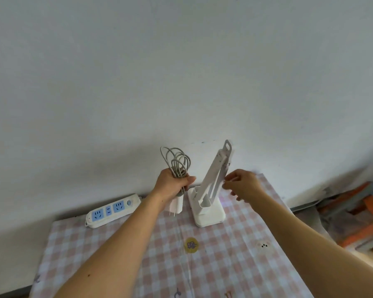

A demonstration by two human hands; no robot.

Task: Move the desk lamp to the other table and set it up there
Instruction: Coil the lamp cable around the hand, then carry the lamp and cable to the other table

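On the pink-and-white checked tablecloth [213, 265], near the back edge against the plain white wall [181, 72], the white plastic desk lamp [211, 190] stood on its square base, its folded arm rising from the base and leaning up and away to the right, so its long axis ran steeply from the base toward the wall. In the head view, the one view there was, the person's right hand [244, 184] was the nearer of the two to that arm: it sat just to the right of the arm's middle, fingers loosely curled and parted, the fingertips [225, 186] at the arm's right edge. Whether they touched it or only hovered beside it could not be told, since the hand was blurred. The lamp thus lay immediately left of those fingers. The left hand [173, 183] was clenched around the coiled grey power cable [177, 162], whose loops stood up above the fist while the white plug adapter [176, 206] hung below it, just left of the lamp base. A white power strip with blue sockets [113, 210] lay further left on the cloth, well within reach, and probably where the plug was meant to go.
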